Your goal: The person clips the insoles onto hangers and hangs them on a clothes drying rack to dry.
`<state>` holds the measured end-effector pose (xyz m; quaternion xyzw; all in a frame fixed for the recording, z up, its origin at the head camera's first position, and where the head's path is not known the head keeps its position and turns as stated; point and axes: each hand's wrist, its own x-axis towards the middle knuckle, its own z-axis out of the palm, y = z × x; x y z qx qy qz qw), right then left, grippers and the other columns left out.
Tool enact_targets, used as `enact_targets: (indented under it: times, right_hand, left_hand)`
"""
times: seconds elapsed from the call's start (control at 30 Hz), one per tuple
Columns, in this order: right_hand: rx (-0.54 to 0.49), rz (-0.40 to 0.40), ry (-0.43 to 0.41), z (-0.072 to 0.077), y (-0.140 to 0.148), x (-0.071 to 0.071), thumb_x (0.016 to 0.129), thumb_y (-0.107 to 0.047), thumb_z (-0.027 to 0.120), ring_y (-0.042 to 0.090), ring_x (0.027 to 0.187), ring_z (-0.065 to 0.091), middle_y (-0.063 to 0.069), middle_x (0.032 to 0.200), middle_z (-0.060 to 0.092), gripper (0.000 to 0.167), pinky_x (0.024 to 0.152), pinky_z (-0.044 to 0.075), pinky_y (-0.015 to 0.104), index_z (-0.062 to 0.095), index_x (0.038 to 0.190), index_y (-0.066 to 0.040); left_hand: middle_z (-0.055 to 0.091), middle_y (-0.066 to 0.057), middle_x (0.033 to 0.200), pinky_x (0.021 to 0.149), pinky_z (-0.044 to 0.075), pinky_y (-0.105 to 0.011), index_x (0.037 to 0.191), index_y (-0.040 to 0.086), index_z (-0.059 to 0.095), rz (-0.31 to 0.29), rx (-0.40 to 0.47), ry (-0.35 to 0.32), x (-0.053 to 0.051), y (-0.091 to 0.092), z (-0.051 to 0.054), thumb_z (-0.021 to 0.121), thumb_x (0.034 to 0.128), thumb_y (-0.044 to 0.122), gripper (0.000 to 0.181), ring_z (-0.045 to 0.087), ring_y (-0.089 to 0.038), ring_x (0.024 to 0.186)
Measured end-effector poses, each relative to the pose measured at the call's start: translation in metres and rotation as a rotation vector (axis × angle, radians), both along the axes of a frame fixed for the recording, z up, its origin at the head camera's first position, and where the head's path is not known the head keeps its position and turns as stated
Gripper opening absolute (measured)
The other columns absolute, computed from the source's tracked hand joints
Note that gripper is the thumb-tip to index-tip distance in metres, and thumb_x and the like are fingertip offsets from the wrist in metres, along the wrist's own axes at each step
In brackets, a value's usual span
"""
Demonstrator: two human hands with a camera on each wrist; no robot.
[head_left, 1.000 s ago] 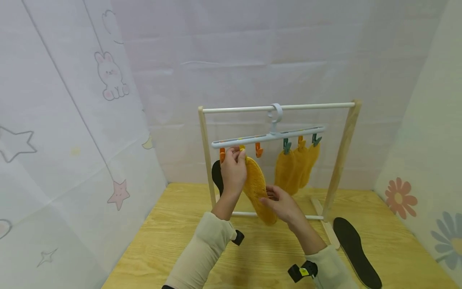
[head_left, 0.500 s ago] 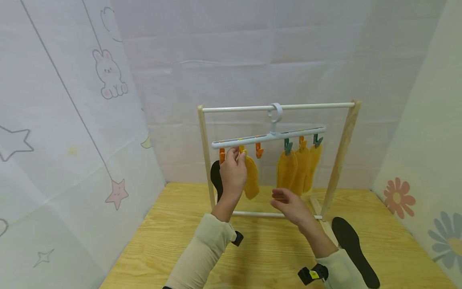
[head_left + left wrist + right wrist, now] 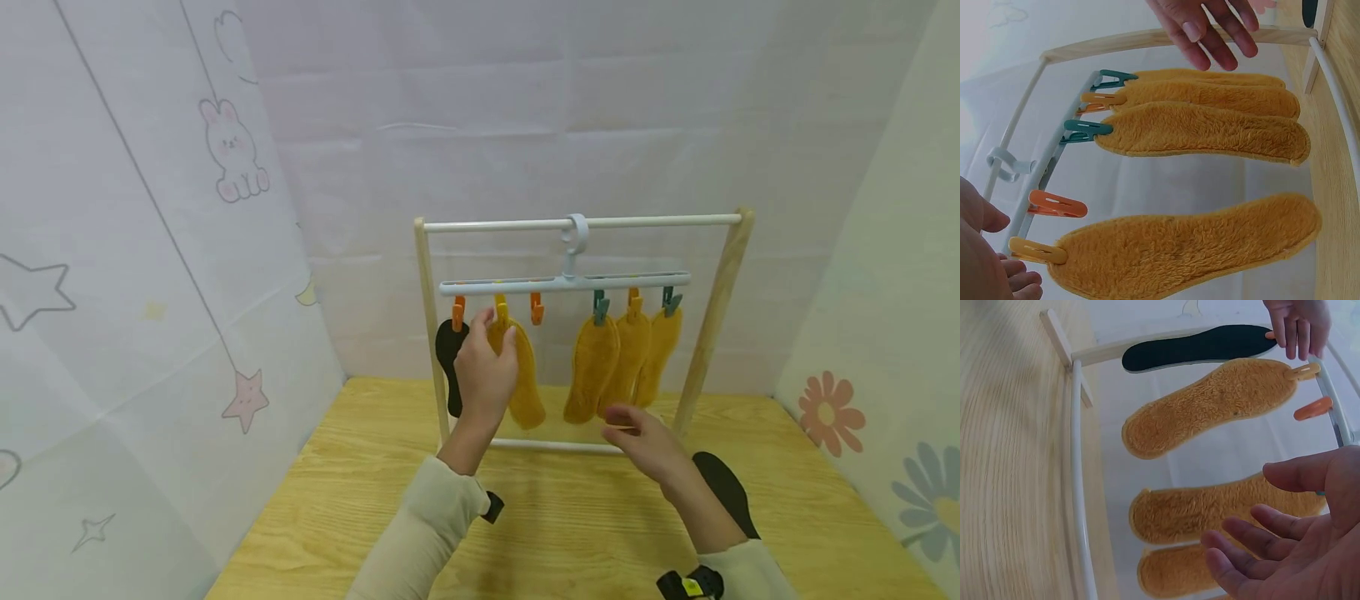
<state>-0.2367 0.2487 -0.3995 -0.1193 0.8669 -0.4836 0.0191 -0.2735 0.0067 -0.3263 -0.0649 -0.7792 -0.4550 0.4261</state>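
Observation:
My left hand [image 3: 486, 367] is beside a yellow clip [image 3: 501, 308] on the pale blue hanger [image 3: 525, 287], fingers loose and apart from the clip. From that clip hangs a fuzzy mustard insole [image 3: 1185, 253], partly behind the hand in the head view. Left of it, a black insole [image 3: 1197, 347] hangs from an orange clip [image 3: 458, 313]. My right hand [image 3: 647, 442], fingers spread and holding nothing, is in front of several mustard insoles on the right, such as the nearest one [image 3: 591, 371]; these hang from green and orange clips. Another orange clip [image 3: 537, 310] carries nothing.
The hanger hooks over the white top bar [image 3: 495, 226] of a small wooden rack [image 3: 716, 325]. On the wooden table [image 3: 360, 500], another black insole [image 3: 726, 487] lies at the right, partly behind the right forearm. Patterned white cloth [image 3: 480, 100] surrounds the back and sides.
My right hand let go of the mustard insole and moved right. My left hand released the yellow clip, which now holds that insole. The hanger, tilted down to the left before, is nearly level.

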Motion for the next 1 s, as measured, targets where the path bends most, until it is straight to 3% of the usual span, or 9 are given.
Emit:
enact_targets:
  times: [0.17, 0.4, 0.7, 1.0]
  right_hand:
    - [0.03, -0.009, -0.009, -0.007, 0.019, 0.002, 0.103, -0.042, 0.057, 0.047, 0.128, 0.047, 0.03, 0.145, 0.046, 0.068, 0.094, 0.05, 0.052, 0.038, 0.148, 0.006]
    - [0.079, -0.035, -0.023, -0.014, 0.044, 0.003, 0.105, -0.039, 0.056, 0.049, 0.128, 0.047, 0.032, 0.146, 0.044, 0.067, 0.095, 0.049, 0.054, 0.035, 0.149, 0.007]
    - [0.125, -0.058, -0.037, -0.02, 0.076, 0.002, 0.106, -0.033, 0.054, 0.052, 0.13, 0.046, 0.034, 0.147, 0.043, 0.064, 0.099, 0.044, 0.061, 0.033, 0.149, 0.01]
    - [0.179, -0.034, -0.053, -0.026, 0.111, -0.006, 0.107, -0.034, 0.052, 0.054, 0.129, 0.045, 0.038, 0.145, 0.041, 0.066, 0.097, 0.045, 0.061, 0.032, 0.148, 0.013]
  left_hand:
    - [0.07, -0.011, 0.122, 0.094, 0.053, -0.044, 0.126, 0.001, 0.064, 0.018, -0.029, 0.039, -0.001, 0.0, -0.002, 0.073, 0.0933, 0.015, 0.037, 0.065, -0.031, 0.11]
    - [0.07, -0.011, 0.117, 0.091, 0.053, -0.041, 0.12, 0.0, 0.067, 0.0, -0.101, 0.057, -0.003, 0.002, -0.004, 0.076, 0.0912, 0.016, 0.034, 0.064, -0.029, 0.105]
    - [0.07, -0.011, 0.118, 0.091, 0.054, -0.04, 0.123, 0.0, 0.065, -0.022, -0.089, -0.009, -0.004, 0.014, -0.003, 0.076, 0.0906, 0.018, 0.038, 0.064, -0.028, 0.106]
    - [0.066, -0.012, 0.128, 0.094, 0.053, -0.045, 0.136, 0.004, 0.058, -0.1, -0.061, -0.143, -0.005, 0.029, -0.003, 0.071, 0.095, 0.023, 0.047, 0.062, -0.028, 0.115]
